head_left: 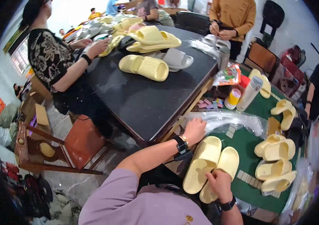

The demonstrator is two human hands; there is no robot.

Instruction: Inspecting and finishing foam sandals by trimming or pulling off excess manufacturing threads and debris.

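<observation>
1. Right hand (219,182): closed on the near ends of a pair of pale yellow slippers (210,168), gripping both, soles side by side. Keep the 2 pieces aligned heel to heel, toes pointing away toward the left hand.

2. Left hand (194,130): fingers bent down onto the heap of clear plastic bags (230,120) just beyond the slippers' far ends. Whether 1 sheet is already pinched: cannot tell. Separate a single bag from the heap; lift by the open edge only.

3. Position of the pair: on the green desk (246,144), directly between both hands, tilted from near-left to far-right.

4. Hold the grip firm at the heels so that neither slipper slides out of line. Thin film likely to cling; pull slowly, judged from its crumpled look.

5. To the right of the right hand: more yellow slippers (276,165), stacked in pairs. Keep the working pair apart from that stack.

6. Beyond the left hand: a black table (144,97), other persons at work there. Keep elbows clear.
</observation>
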